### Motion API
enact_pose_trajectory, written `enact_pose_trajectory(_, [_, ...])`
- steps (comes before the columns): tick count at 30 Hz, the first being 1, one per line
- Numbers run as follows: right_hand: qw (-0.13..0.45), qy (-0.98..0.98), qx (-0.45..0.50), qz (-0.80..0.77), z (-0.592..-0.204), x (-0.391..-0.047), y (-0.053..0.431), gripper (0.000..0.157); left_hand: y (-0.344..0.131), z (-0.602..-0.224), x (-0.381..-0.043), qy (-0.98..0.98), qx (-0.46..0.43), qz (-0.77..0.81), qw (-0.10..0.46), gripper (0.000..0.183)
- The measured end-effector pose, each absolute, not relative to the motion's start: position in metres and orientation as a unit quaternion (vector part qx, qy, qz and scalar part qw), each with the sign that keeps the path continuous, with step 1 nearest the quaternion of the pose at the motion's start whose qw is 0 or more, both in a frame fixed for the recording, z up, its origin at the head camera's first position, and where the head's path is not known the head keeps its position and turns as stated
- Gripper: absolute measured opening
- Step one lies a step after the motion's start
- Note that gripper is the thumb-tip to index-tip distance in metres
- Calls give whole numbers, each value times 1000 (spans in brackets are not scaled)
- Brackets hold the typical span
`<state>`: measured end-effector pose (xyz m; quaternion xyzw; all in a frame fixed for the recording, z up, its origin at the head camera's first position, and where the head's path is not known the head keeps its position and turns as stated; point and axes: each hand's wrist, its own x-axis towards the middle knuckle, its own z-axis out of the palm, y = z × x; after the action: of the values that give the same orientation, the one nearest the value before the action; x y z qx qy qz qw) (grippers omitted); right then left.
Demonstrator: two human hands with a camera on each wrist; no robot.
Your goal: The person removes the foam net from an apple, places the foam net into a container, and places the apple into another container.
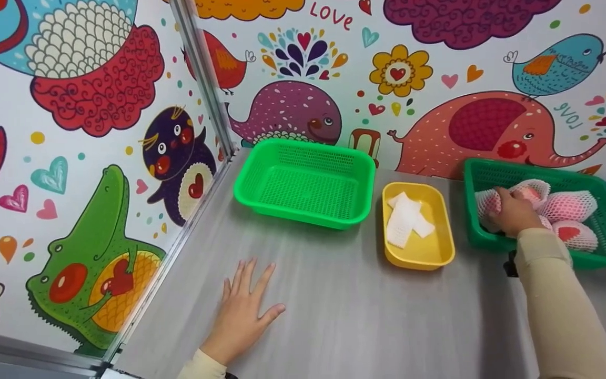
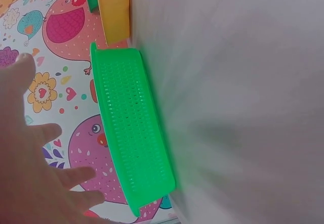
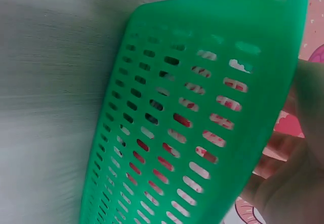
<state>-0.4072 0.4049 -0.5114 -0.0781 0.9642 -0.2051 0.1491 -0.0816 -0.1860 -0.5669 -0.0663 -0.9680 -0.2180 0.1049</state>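
Note:
My right hand (image 1: 516, 210) reaches into the dark green basket (image 1: 492, 245) and grips a fruit in a white foam net (image 1: 486, 205) at its left end. Several more pinkish-red fruits (image 1: 568, 205) in foam nets lie beside it in the same basket. In the right wrist view the basket's slotted side (image 3: 167, 113) hides the fruit and the fingertips. My left hand (image 1: 242, 313), fingers spread and holding nothing, is over the grey table in front of the bright green basket (image 1: 303, 216). That basket has no contents showing.
Between the two baskets stands a yellow tray (image 1: 445, 231) with white foam net pieces (image 1: 408, 218) in it. The grey table (image 1: 345, 310) meets a cartoon-printed wall (image 1: 355, 105) at the back and another panel (image 1: 92, 200) on the left, joined by a metal post (image 1: 205, 68).

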Motion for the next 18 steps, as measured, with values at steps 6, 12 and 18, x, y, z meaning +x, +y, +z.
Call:
enact_pose_trajectory(6, [97,977,-77,-172,-515,-408,399,86,-186,-566,-83,-965,-61,-231,106,79])
enact_pose_trajectory(12, [39,987,-69,-141,-517,-400,384,70,-190,-568,-81,-961,-46,-243,122,80])
enact_pose_trajectory(18, [47,986,-52,-151,-513,-388,370,73,-195,-568,-78,-958,-34,-256,122,80])
